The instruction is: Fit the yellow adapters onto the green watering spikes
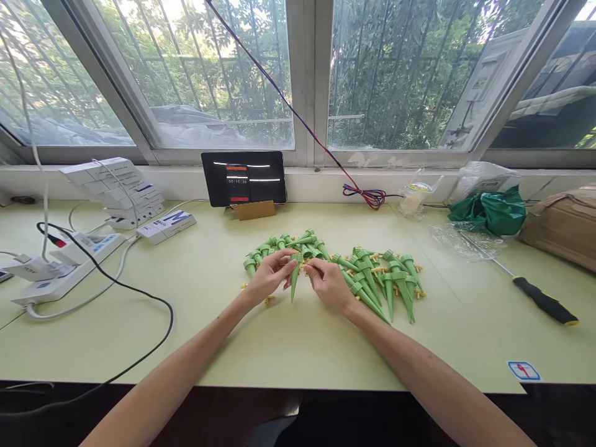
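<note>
My left hand is closed around the top of a green plastic watering spike, its tip pointing down. Close beside it, my right hand pinches a small yellow piece against the upper part of that spike; the fingers partly cover it. Behind my left hand lie several green spikes, caps toward me. To the right of my right hand is a pile of green spikes with yellow valve pieces. A few loose yellow pieces lie beneath my left hand.
A tablet showing a timer leans on a cardboard stand at the back. Stacked white boxes and a power strip with cables are on the left. A screwdriver, green bag and brown bag are on the right.
</note>
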`<state>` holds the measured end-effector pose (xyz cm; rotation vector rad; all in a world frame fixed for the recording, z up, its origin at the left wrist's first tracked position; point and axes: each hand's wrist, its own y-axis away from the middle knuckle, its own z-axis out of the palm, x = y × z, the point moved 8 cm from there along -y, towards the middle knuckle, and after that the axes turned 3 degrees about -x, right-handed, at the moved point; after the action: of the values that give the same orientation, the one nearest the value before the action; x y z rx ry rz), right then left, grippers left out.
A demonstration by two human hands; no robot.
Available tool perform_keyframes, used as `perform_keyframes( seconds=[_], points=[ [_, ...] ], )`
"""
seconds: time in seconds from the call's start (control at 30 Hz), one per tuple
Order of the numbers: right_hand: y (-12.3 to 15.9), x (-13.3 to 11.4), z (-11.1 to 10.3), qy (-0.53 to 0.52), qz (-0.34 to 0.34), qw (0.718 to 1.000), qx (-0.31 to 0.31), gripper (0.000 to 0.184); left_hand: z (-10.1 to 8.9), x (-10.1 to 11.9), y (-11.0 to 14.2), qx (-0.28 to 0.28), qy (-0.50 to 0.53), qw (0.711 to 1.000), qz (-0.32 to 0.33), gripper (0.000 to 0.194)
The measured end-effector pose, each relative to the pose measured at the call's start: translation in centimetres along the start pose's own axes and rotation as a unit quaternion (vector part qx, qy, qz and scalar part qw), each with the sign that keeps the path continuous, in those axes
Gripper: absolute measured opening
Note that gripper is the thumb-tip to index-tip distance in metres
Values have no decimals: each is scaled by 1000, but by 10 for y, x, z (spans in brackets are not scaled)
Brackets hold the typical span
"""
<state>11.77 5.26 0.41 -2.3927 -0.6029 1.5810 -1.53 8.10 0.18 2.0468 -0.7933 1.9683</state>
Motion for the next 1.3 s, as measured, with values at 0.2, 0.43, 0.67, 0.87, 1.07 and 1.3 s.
perform_keyframes(
  seconds=[0.2, 0.43, 0.67, 0.87, 1.07, 1.3],
  points=[
    [0, 1, 1, 3, -1, 1000, -4, 30, 1, 1, 1, -3, -6, 1000, -3, 30],
    [-1, 2, 0, -1, 1, 1000, -6, 31, 0, -2, 0, -9, -6, 1000, -5, 29],
    [0, 0, 1, 3, -5, 1000, -9, 30, 0, -1, 1, -4, -5, 1000, -3, 29],
    [-2, 4, 2, 4, 5, 1000, -18, 33, 1, -2, 1, -9, -10, 1000, -7, 30],
    [0, 0, 1, 5, -12, 1000, -18, 31, 1, 1, 1, -7, -7, 1000, -2, 30],
    [-2, 5, 4, 7, -14, 999, -32, 32, 2, 1, 2, -9, -16, 1000, -1, 30]
  ],
)
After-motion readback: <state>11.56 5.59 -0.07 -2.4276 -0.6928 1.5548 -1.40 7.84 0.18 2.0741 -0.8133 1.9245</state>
